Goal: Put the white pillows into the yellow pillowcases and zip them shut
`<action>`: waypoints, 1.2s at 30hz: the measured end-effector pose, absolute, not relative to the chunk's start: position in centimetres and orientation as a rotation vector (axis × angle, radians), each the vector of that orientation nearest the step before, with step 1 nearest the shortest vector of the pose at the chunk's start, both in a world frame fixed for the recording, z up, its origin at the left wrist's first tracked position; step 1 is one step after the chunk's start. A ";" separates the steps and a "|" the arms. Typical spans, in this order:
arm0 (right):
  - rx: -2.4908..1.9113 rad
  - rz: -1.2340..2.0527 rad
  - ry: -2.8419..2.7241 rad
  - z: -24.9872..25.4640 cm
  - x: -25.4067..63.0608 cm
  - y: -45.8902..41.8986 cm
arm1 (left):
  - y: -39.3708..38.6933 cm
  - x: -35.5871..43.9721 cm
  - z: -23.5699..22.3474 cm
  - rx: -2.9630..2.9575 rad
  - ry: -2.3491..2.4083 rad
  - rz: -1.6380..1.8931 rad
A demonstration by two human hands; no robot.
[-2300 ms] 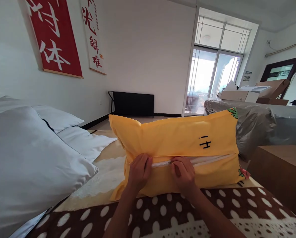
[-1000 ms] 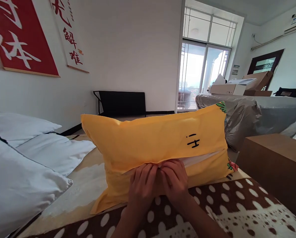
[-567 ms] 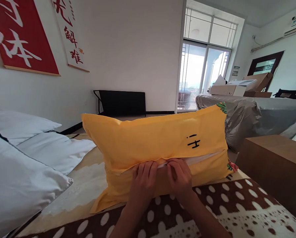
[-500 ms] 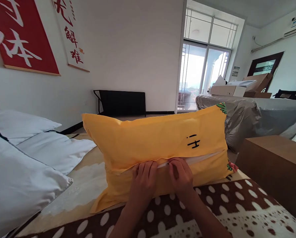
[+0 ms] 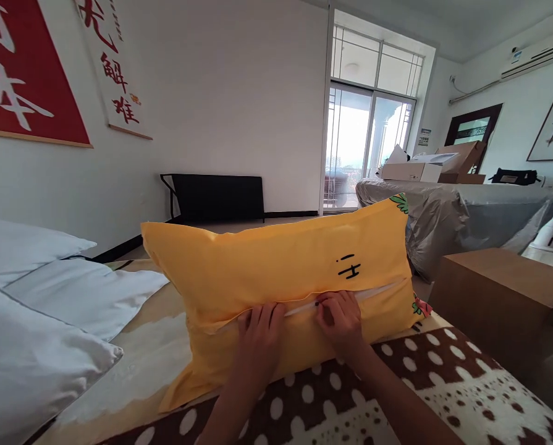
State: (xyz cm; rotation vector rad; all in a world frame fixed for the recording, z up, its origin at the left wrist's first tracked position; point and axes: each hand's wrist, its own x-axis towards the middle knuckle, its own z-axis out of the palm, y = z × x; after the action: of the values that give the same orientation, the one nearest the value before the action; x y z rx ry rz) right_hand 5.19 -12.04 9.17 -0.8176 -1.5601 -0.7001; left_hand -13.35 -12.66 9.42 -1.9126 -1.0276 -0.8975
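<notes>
A yellow pillowcase (image 5: pixel 257 262) with a printed "Hi" and a pillow inside lies on its long side in front of me. A white zipper (image 5: pixel 300 309) runs lengthwise along its side facing me. My left hand (image 5: pixel 261 334) is closed on the fabric at the zipper's edge, left of the middle. To its right, my right hand (image 5: pixel 343 318) pinches the small dark zipper pull (image 5: pixel 317 303), mostly covered by the fingers. Between the hands a short piece of zipper shows, and pale lining shows to the right of my right hand.
White pillows (image 5: pixel 39 334) with dark piping are stacked at the left. The pillowcase rests on a brown-and-cream spotted blanket (image 5: pixel 313 395). A cardboard box (image 5: pixel 493 303) stands at the right, before a plastic-covered piece of furniture (image 5: pixel 443 216) bearing open boxes (image 5: pixel 410 171).
My view has turned a little to the right. My right hand has slid slightly right along the zipper with the pull, widening the gap to my left hand, which keeps its hold.
</notes>
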 end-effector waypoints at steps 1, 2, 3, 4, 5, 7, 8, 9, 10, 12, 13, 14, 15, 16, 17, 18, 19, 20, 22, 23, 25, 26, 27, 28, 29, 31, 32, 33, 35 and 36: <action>-0.815 -0.720 -1.609 9.4 5.9 -12.1 | -12.7 -13.3 9.5 -1.920 -1.037 -0.889; -0.810 -0.736 -1.652 9.7 6.7 -12.2 | -12.7 -13.3 9.5 -1.925 -1.040 -0.881; -0.804 -0.747 -1.687 10.0 7.7 -12.3 | -12.7 -13.3 9.5 -1.926 -1.046 -0.877; -0.801 -0.752 -1.713 10.2 8.6 -12.4 | -12.7 -13.2 9.4 -1.928 -1.053 -0.870; -0.801 -0.750 -1.731 10.3 9.6 -12.5 | -12.7 -13.2 9.3 -1.927 -1.059 -0.869; -0.803 -0.731 -1.743 10.2 11.4 -12.7 | -12.5 -13.1 9.1 -1.920 -1.071 -0.873; -0.809 -0.718 -1.739 10.0 12.1 -12.8 | -12.4 -13.0 9.0 -1.915 -1.068 -0.873; -0.818 -0.705 -1.729 9.8 12.7 -12.8 | -12.3 -13.0 8.9 -1.911 -1.055 -0.870; -0.823 -0.694 -1.720 9.5 13.2 -12.9 | -12.2 -12.9 8.9 -1.911 -1.034 -0.864; -0.824 -0.685 -1.721 9.3 13.8 -13.1 | -12.1 -12.8 8.8 -1.907 -1.002 -0.847; -0.826 -0.680 -1.721 9.2 14.0 -13.1 | -12.1 -12.8 8.8 -1.902 -0.991 -0.838; -0.827 -0.673 -1.715 9.3 14.1 -13.1 | -12.1 -12.8 8.9 -1.891 -0.989 -0.830; -0.828 -0.664 -1.702 9.4 14.2 -13.1 | -12.2 -12.7 9.0 -1.879 -0.994 -0.819; -0.830 -0.650 -1.681 9.5 14.2 -13.1 | -12.4 -12.6 9.1 -1.869 -1.000 -0.806; -0.827 -0.634 -1.659 9.7 14.3 -13.1 | -12.7 -12.5 9.3 -1.860 -1.010 -0.791; -0.815 -0.620 -1.644 9.9 14.3 -13.0 | -13.1 -12.2 9.5 -1.849 -1.027 -0.774; -0.801 -0.608 -1.641 10.0 14.3 -13.0 | -13.6 -11.8 9.8 -1.839 -1.048 -0.759; -0.789 -0.600 -1.641 10.2 14.3 -13.0 | -14.1 -11.3 10.2 -1.831 -1.062 -0.755; -0.774 -0.592 -1.657 10.5 14.3 -13.2 | -15.3 -9.6 11.2 -1.832 -1.034 -0.777; -0.768 -0.595 -1.660 10.7 14.3 -13.3 | -15.8 -8.5 12.0 -1.855 -0.993 -0.793; -0.757 -0.596 -1.651 11.1 14.3 -13.6 | -16.6 -5.9 13.8 -1.943 -0.875 -0.811; -0.752 -0.592 -1.642 11.3 14.2 -13.8 | -16.7 -4.6 14.8 -1.988 -0.835 -0.807; -0.751 -0.586 -1.630 11.4 14.2 -13.9 | -16.6 -3.3 15.8 -2.028 -0.820 -0.792; -0.748 -0.584 -1.616 11.5 14.2 -14.1 | -16.3 -2.1 16.7 -2.055 -0.831 -0.772; -0.744 -0.586 -1.610 11.6 14.2 -14.2 | -15.9 -1.2 17.4 -2.068 -0.862 -0.746; -0.734 -0.594 -1.621 11.6 14.1 -14.3 | -14.7 0.0 18.2 -2.086 -0.926 -0.693; -0.730 -0.590 -1.634 11.6 14.1 -14.3 | -14.1 0.3 18.3 -2.105 -0.942 -0.676; -0.726 -0.582 -1.647 11.5 14.1 -14.3 | -13.6 0.4 18.1 -2.125 -0.955 -0.683; -0.721 -0.562 -1.653 11.5 14.1 -14.2 | -12.9 0.5 17.1 -2.176 -0.982 -0.750; -0.718 -0.558 -1.647 11.4 14.1 -14.2 | -12.8 0.6 16.4 -2.192 -1.000 -0.805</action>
State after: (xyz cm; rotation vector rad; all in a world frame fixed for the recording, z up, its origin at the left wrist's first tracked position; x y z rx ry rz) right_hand 14.05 -14.19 11.41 -0.7180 -1.6471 -0.5578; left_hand 0.55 -12.80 16.42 -2.1917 -1.0003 -0.8045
